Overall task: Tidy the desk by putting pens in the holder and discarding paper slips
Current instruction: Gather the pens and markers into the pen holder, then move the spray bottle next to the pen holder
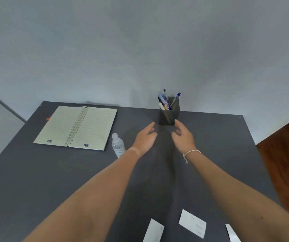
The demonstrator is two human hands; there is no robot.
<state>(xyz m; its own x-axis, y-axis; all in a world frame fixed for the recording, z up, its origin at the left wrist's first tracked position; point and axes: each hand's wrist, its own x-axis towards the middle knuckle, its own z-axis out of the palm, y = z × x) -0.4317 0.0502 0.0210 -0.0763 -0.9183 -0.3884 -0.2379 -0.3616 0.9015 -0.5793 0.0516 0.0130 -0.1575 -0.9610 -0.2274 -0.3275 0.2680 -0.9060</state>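
A dark square pen holder (169,117) stands at the far edge of the grey desk (52,172), with several pens (166,100) upright in it. My left hand (145,139) and my right hand (184,137) hover just in front of the holder, fingers apart, holding nothing. The right fingertips almost reach the holder's lower right corner. Three white paper slips lie at the near edge: one (154,231) at the centre, one (192,223) to its right, and one (232,233) partly under my right forearm.
An open spiral notebook (76,127) lies at the far left. A small clear water bottle (117,144) stands just left of my left wrist. The wall rises right behind the desk. Brown floor (287,149) shows past the right edge.
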